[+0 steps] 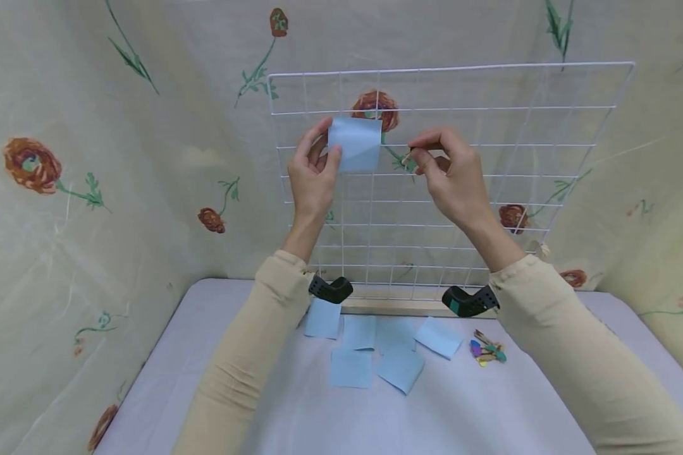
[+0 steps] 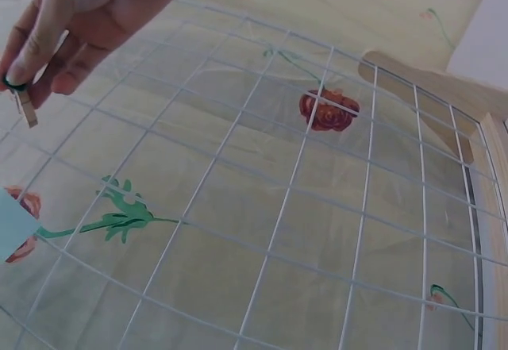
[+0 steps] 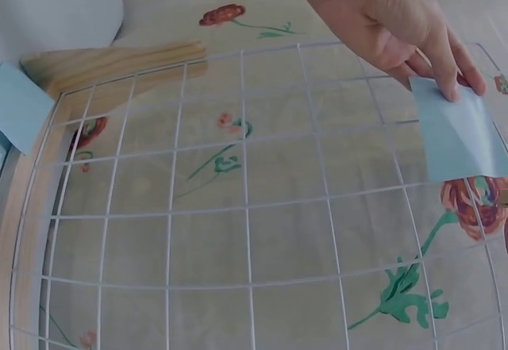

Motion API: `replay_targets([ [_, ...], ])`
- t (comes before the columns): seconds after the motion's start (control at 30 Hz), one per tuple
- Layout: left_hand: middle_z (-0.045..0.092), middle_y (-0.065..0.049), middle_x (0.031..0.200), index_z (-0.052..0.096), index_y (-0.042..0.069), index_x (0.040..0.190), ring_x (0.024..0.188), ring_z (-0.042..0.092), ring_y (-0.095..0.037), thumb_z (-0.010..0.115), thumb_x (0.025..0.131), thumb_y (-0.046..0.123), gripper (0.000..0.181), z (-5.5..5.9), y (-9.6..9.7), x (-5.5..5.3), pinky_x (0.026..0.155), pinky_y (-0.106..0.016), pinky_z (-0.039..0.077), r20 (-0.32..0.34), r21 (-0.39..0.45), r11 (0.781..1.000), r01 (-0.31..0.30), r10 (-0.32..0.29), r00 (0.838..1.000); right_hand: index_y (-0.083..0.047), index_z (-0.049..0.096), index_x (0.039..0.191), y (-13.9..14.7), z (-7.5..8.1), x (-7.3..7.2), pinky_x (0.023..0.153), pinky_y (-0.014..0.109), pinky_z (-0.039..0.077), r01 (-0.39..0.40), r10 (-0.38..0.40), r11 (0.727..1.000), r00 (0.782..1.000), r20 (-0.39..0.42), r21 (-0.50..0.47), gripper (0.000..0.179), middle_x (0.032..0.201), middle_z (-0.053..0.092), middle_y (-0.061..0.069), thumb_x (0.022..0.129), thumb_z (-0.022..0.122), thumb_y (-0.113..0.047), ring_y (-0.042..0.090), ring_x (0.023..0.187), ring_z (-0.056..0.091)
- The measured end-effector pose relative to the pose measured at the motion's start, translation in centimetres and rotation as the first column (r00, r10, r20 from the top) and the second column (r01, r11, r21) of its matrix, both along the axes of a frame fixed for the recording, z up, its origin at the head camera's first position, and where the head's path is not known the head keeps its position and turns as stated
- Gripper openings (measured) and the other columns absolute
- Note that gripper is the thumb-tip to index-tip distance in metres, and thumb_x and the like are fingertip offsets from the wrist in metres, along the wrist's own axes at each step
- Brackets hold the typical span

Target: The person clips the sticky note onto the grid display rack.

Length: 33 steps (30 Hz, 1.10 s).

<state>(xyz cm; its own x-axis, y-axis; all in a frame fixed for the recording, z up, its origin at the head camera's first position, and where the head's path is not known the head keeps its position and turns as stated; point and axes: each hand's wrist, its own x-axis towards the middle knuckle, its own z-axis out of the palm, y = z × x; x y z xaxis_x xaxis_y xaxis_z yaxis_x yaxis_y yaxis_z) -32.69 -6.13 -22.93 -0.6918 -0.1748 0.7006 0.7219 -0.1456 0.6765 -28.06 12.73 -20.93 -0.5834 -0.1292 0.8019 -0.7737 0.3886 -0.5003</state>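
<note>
Between thumb and fingers, my left hand (image 1: pixel 312 180) pinches a square of light blue paper (image 1: pixel 355 144) by its left edge. The paper is held up at the upper left of a white wire grid (image 1: pixel 523 145). To the right, my right hand (image 1: pixel 454 174) pinches a small wooden clothespin (image 2: pixel 26 105) with a dark green end, a short distance from the paper. In the left wrist view the right hand (image 2: pixel 91 28) shows with the clothespin pointing down. The right wrist view shows the left hand (image 3: pixel 405 28) at the top edge of the blue paper (image 3: pixel 460 132).
Several blue paper squares (image 1: pixel 350 368) lie on the white-covered table (image 1: pixel 341 423) below the grid. A small pile of clothespins with coloured ends (image 1: pixel 488 349) lies right of them. The grid stands in a wooden base (image 1: pixel 398 307), before a flowered curtain (image 1: pixel 165 158).
</note>
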Motion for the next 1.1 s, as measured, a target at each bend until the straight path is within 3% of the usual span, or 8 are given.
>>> replay_targets([
  [0.23, 0.052, -0.022, 0.13, 0.05, -0.008, 0.127, 0.117, 0.058, -0.027, 0.056, 0.087, -0.01, 0.041, 0.1, 0.2, -0.2, 0.097, -0.032, 0.049, -0.014, 0.027, 1.0, -0.007, 0.007, 1.0, 0.01, 0.06, 0.101, -0.5, 0.4, 0.3, 0.069, 0.012, 0.049, 0.029, -0.029, 0.999, 1.0, -0.01, 0.021, 0.013, 0.101, 0.059, 0.018, 0.091, 0.055, 0.002, 0.012, 0.088, 0.06],
  [0.57, 0.051, -0.022, 0.126, 0.05, -0.008, 0.127, 0.115, 0.059, -0.027, 0.056, 0.087, -0.011, 0.041, 0.6, 0.5, -0.5, 0.096, -0.031, 0.049, -0.004, 0.053, 0.999, 0.002, -0.002, 1.0, 0.008, 0.061, 0.101, -0.6, 1.0, -0.5, 0.068, 0.012, 0.047, 0.066, -0.065, 0.997, 0.997, -0.038, 0.036, 0.013, 0.103, 0.062, 0.016, 0.091, 0.056, 0.001, 0.01, 0.092, 0.06],
  [0.93, 0.051, -0.019, 0.127, 0.051, -0.005, 0.128, 0.116, 0.059, -0.025, 0.057, 0.088, -0.008, 0.041, 0.4, 0.6, -0.2, 0.096, -0.03, 0.048, 0.026, 0.011, 1.0, -0.012, 0.012, 1.0, 0.008, 0.061, 0.1, -1.3, 1.8, -0.1, 0.069, 0.01, 0.045, 0.075, -0.07, 0.993, 0.996, -0.06, 0.088, 0.012, 0.103, 0.061, 0.017, 0.091, 0.056, 0.002, 0.022, 0.096, 0.06],
  [1.1, 0.051, -0.018, 0.129, 0.05, -0.002, 0.13, 0.116, 0.059, -0.025, 0.056, 0.089, -0.006, 0.041, 0.4, 0.4, -0.1, 0.096, -0.029, 0.048, 0.026, -0.034, 0.999, -0.037, 0.038, 0.999, 0.006, 0.062, 0.098, -1.1, 1.7, -1.8, 0.067, 0.013, 0.043, 0.078, -0.071, 0.992, 0.995, -0.075, 0.1, 0.01, 0.102, 0.062, 0.016, 0.091, 0.057, 0.002, 0.02, 0.096, 0.06],
])
